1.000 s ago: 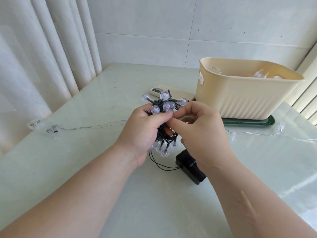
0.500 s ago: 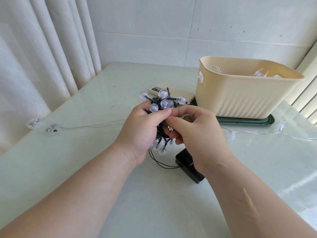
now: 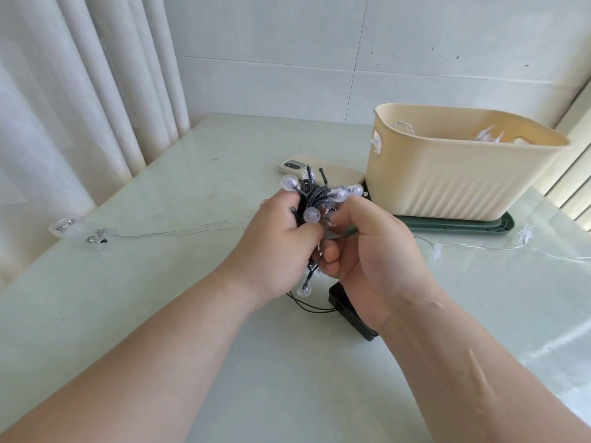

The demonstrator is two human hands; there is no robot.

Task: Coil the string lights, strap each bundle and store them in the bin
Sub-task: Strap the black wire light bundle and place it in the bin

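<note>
Change: the right hand (image 3: 374, 260) has left the top of the bundle, where its fingertips met the left thumb a second ago. It now sits lower and nearer to me, thumb side up.
Change, strap: a green strip (image 3: 350, 232), which I take to be the strap, now shows between the right thumb and forefinger. Before, only a green loop showed behind that hand.
Change, bundle: the coiled globe string lights (image 3: 311, 199) have turned slightly in the grip. The cluster of bulbs stands above both hands.
Meaning for the task: I judge that coiling of this set is finished and strapping is in progress. I cannot tell whether the strap is closed.
Left hand (image 3: 278, 241): clenched round the middle of the coil, knuckles toward me, forearm low over the table (image 3: 160, 314).
Right hand: pinching the green strip, the lower fingers curled against the coil's underside.
Bundle location: held between both hands, off the table. Its lead runs down to the black battery box (image 3: 351, 314) lying under the right wrist.
Bin (image 3: 447, 187): beyond the right hand, well apart from it, with clear lights already inside.
Remaining: a clear-wire string (image 3: 179, 231) lies uncoiled, running out to the left of the left hand.
</note>
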